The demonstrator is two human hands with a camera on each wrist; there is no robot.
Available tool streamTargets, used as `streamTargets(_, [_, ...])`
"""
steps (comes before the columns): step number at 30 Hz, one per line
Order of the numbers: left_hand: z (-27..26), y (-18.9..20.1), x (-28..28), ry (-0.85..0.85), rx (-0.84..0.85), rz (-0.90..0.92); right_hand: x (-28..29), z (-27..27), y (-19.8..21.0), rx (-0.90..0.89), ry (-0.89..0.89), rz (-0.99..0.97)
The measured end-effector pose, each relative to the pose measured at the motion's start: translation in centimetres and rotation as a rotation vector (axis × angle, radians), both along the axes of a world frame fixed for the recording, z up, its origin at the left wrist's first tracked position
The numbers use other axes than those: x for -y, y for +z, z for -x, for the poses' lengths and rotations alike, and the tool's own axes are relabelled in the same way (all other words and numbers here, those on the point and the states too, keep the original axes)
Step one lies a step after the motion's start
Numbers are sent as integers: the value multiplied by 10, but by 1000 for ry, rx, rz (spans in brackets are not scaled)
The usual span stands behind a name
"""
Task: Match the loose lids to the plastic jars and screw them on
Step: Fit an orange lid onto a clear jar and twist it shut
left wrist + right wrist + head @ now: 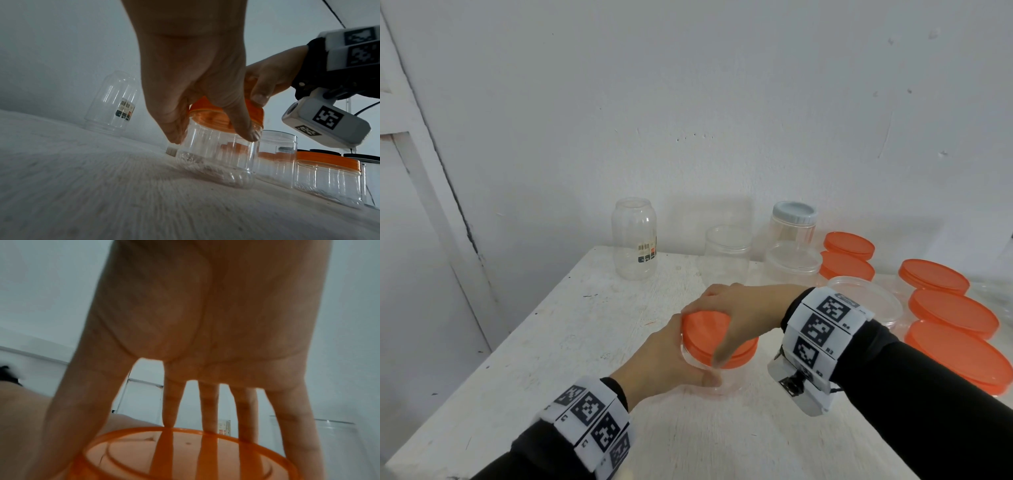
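Left hand [667,363]: curled round the clear jar [216,155] below its neck, at 7 o'clock of the lid; the jar is steadied on the white table [551,359].
Right hand [736,308]: spread fingers [207,412] grasp the orange lid [709,335] rim from above.
Technique: the lid is best kept level and the jar held unmoving while turned, lest threads cross.
Beyond, 12 to 2 o'clock: open jars [727,250], orange-capped jars [935,277].

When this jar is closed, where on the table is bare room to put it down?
Free: the near-left table, between the left hand and the table's left edge, and the strip in front of the labelled jar. Crowded: the right side, where orange-lidded jars and open jars stand close together behind the right hand.
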State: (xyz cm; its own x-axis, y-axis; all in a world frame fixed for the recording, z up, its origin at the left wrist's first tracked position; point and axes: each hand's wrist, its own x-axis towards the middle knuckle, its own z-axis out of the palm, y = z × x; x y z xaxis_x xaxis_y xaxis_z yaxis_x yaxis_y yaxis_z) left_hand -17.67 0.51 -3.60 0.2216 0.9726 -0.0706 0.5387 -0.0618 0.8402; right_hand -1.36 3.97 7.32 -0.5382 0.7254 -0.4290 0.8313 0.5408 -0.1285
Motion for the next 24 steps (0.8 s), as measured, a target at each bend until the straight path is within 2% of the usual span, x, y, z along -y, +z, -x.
streamTargets(6, [-1, 1, 0, 7, -21, 5, 4, 8, -14, 51, -94, -151])
streamTargets(13, [-2, 3, 2, 20, 8, 17, 2, 4, 6, 57, 2, 10])
streamTargets(21, [-3, 3, 4, 15, 2, 16, 5, 6, -8, 69, -86, -125])
streamTargets(24, [-2, 3, 4, 17, 15, 18, 4, 7, -5, 67, -89, -83])
